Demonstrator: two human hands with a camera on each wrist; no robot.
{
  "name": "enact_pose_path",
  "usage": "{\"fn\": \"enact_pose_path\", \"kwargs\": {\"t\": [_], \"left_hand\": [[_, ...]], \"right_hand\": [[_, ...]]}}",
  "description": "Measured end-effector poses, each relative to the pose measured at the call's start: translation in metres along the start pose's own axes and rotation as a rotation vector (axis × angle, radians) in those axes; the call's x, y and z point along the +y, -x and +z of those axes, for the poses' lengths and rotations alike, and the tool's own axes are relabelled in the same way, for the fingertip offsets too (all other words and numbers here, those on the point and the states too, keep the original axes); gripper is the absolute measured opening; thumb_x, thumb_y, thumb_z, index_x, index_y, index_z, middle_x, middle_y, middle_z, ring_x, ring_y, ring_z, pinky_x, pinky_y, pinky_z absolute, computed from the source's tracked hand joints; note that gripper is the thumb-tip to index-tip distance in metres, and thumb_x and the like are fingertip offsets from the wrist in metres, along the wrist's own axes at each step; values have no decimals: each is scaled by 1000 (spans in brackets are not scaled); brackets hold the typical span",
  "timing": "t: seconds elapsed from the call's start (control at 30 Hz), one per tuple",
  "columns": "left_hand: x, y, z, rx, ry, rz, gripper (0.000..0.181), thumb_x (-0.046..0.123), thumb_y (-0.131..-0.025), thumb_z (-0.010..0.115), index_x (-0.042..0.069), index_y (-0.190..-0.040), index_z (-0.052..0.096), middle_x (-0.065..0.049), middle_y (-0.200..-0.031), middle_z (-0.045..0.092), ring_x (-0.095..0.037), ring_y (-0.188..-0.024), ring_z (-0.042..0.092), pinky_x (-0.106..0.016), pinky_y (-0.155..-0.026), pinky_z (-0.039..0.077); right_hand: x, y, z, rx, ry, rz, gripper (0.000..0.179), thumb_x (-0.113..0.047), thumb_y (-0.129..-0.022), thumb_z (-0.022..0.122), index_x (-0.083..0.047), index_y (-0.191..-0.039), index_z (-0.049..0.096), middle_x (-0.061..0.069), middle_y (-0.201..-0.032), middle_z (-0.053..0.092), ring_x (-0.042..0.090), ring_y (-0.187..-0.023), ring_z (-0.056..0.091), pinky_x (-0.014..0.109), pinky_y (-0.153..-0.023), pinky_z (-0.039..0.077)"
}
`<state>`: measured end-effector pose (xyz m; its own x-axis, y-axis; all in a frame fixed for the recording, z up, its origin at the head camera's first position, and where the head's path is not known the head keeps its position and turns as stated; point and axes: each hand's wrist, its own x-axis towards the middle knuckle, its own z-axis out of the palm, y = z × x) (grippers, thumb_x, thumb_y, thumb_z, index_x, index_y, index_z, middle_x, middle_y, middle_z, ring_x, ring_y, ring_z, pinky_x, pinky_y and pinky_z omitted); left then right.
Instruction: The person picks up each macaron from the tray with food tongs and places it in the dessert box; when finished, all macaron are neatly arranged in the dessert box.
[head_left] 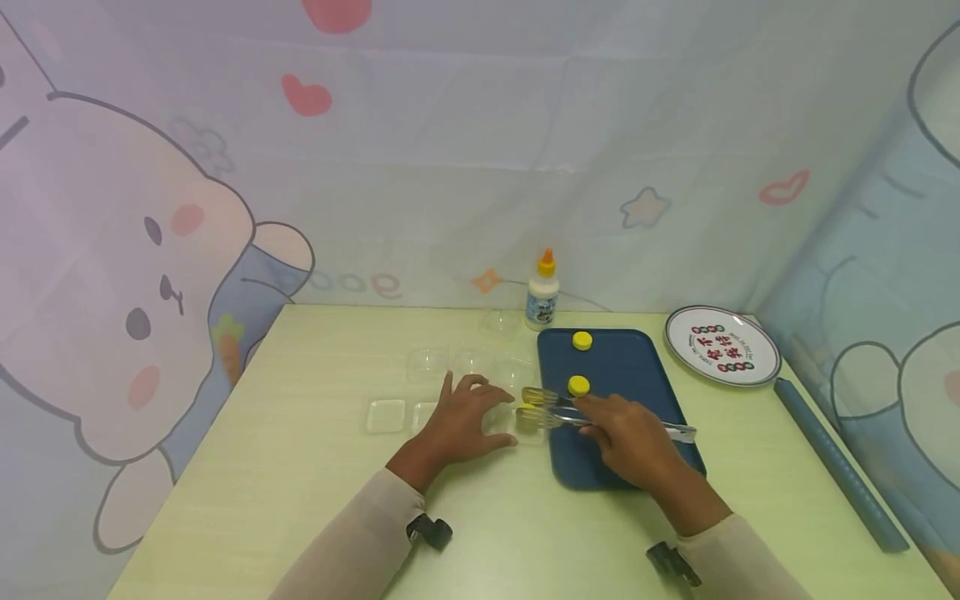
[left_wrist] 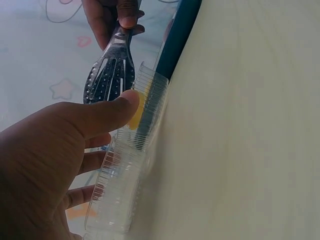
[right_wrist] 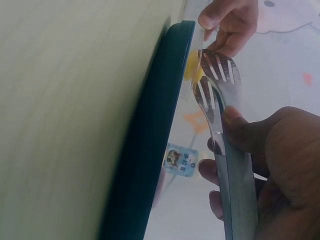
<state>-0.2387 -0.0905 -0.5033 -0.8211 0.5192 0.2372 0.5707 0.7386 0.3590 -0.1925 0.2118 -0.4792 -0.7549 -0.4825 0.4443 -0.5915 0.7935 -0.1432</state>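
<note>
Stainless steel food tongs (head_left: 577,417) are in my right hand (head_left: 633,437), thumb on one arm and fingers round the other. Their slotted ends stand slightly apart, around a small yellow disc (left_wrist: 137,113) in the rightmost cell of a clear plastic box (left_wrist: 120,185). My left hand (head_left: 465,421) holds this box, its thumb near the wall by the yellow disc and its fingers along the far side. On the dark blue tray (head_left: 622,467) under the right hand lie two more yellow discs, the far one (head_left: 582,340) and the near one (head_left: 578,386).
Clear domed lids (head_left: 471,362) lie behind the box. A white glue bottle (head_left: 542,300) with an orange tip stands behind the tray. At right are a printed plate (head_left: 722,345) and a long grey-blue bar (head_left: 840,462). A printed cloth (head_left: 480,183) hangs behind the table.
</note>
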Motion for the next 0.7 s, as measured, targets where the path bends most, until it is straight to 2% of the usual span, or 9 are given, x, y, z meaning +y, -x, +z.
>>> {"fn": "enact_pose_path", "kwargs": {"t": [0.17, 0.5, 0.7], "left_hand": [[-1, 0, 0, 5, -3, 5, 61, 52, -88, 88, 23, -140, 72, 3, -142, 74, -32, -145, 53, -84, -126, 19], [0, 0, 1, 9, -16, -2, 61, 52, -89, 88, 24, -140, 72, 4, -142, 74, -31, -146, 53, -83, -127, 19], [1, 1, -1, 10, -18, 0, 61, 52, -89, 88, 22, -141, 72, 3, -141, 75, -32, -145, 53, -83, -127, 18]], "right_hand": [[-6, -4, 0, -47, 40, -3, 43, -14, -91, 88, -8, -133, 78, 9, -128, 82, 26, -94, 77, 46, -74, 62], [-11, -7, 1, -78, 99, 0, 43, -16, -90, 90, -10, -132, 79, 6, -126, 82, 25, -98, 76, 45, -76, 62], [-13, -7, 0, -94, 93, 16, 44, -17, -91, 89, -9, -133, 78, 6, -127, 82, 25, -100, 76, 46, -78, 62]]}}
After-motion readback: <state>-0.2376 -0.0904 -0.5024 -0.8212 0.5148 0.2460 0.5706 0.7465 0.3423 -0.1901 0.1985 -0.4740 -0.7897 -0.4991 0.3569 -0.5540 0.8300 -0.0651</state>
